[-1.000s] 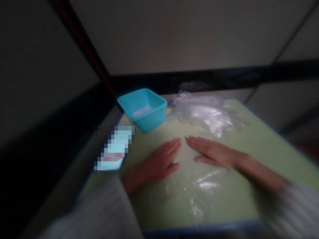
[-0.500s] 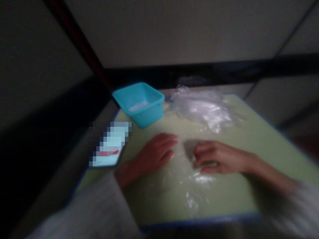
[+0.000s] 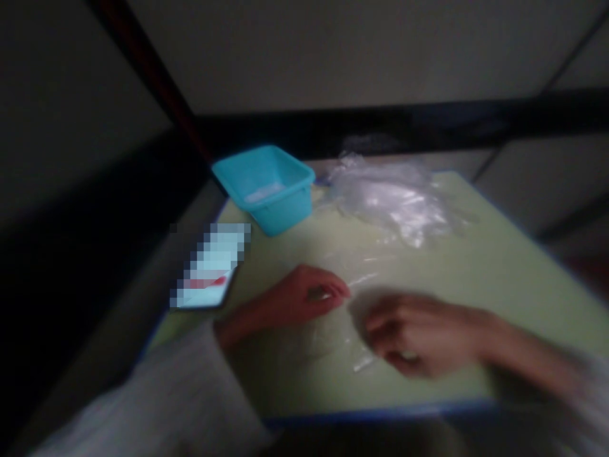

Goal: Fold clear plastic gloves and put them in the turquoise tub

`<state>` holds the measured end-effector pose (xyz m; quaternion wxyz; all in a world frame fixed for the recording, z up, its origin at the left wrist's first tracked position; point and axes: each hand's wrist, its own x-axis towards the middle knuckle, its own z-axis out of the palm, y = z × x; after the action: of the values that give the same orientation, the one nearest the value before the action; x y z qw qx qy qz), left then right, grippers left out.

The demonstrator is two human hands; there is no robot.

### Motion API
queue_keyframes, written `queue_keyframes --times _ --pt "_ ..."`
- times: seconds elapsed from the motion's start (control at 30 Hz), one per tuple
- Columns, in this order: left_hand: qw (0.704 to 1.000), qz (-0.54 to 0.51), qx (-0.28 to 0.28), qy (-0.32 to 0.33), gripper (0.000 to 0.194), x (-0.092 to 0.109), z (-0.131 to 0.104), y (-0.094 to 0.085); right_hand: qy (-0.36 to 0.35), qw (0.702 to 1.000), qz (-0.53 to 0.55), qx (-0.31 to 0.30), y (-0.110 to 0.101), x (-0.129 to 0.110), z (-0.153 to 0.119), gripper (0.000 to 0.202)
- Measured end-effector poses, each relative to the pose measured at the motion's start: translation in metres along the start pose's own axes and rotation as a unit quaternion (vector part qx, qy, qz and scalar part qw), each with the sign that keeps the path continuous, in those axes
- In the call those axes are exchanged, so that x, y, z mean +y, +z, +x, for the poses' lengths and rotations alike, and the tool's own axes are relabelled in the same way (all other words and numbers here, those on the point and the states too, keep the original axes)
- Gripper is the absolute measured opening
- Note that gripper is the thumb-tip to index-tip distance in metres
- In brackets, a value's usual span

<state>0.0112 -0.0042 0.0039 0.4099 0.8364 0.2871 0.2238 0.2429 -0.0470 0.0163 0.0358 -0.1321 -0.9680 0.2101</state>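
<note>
A clear plastic bag [image 3: 328, 333] lies on the pale green table [image 3: 476, 266], under and between my hands. My left hand [image 3: 311, 295] is at its left side, thumb and fingertips pinched together on what looks like the thin plastic. To the right, my right hand [image 3: 409, 330] is curled with its fingers drawn in; its fingertips are blurred, and what they hold, if anything, cannot be made out. A gap separates the two hands.
A turquoise basket [image 3: 285, 206] with something whitish inside stands at the back left. Behind my hands lies a heap of clear plastic bags [image 3: 390, 193]. A lit phone [image 3: 209, 273] rests at the table's left edge. A wall rises behind the table.
My left hand's fingers have closed from a spread pose into a pinch. My right hand has moved nearer to me. The plastic between them has shifted, and the camera view has moved slightly.
</note>
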Motion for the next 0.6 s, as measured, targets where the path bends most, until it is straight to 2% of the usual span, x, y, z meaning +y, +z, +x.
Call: queue_keyframes --times 0.17,0.33,0.4,0.5,0.6 --pt "0.998 0.008 -0.055 0.036 0.021 0.011 -0.005 0.006 0.034 0.995 0.077 0.045 -0.004 0.006 -0.002 0.011" --pt "0.995 0.063 -0.047 0.069 0.045 0.020 -0.009 0.017 0.044 0.984 0.149 0.084 -0.013 0.006 0.000 0.012" --pt "0.993 0.065 -0.028 0.092 0.036 0.022 -0.009 0.022 0.049 0.979 0.171 0.103 -0.016 0.005 0.000 0.012" --pt "0.994 0.065 0.011 0.086 0.006 0.025 -0.009 0.028 0.070 0.973 0.186 0.119 -0.018 0.006 -0.002 0.010" --pt "0.997 0.049 0.049 0.042 0.011 0.028 -0.007 0.031 0.100 0.968 0.195 0.119 -0.018 0.009 -0.006 0.007"
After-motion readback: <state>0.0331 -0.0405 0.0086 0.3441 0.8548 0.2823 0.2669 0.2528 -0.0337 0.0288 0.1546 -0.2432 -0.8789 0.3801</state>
